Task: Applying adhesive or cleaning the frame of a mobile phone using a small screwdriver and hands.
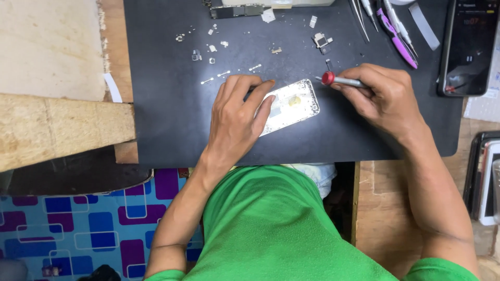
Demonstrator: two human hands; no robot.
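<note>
The left hand (237, 117) is laid flat over the near end of a stripped silver phone housing (291, 104), its fingers (260, 91) spread and pressed onto the shell rather than curled round it. The housing is thus pinned against the dark mat (172, 104) that covers the bench, apparently so that it cannot slide while it is worked on.

The right hand (383, 96) is closed around a small screwdriver (341, 80) with a red collar. The handle is pinched between thumb and fingers, and the tip is pointed toward the far corner of the housing, just beside it; whether the tip touches the metal cannot be told.

Beyond the left fingers, small screws and brackets (213, 49) are spread out apart from one another on the mat, seemingly kept separate so that none is lost. Further beyond, at the mat's edge, part of a circuit board (237, 10) is seen. Beyond the right fingers, tweezers and a purple prying tool (393, 31) are laid within reach. To the outer side of the right hand, a dark phone with a lit screen (469, 47) is rested on the mat's edge.
</note>
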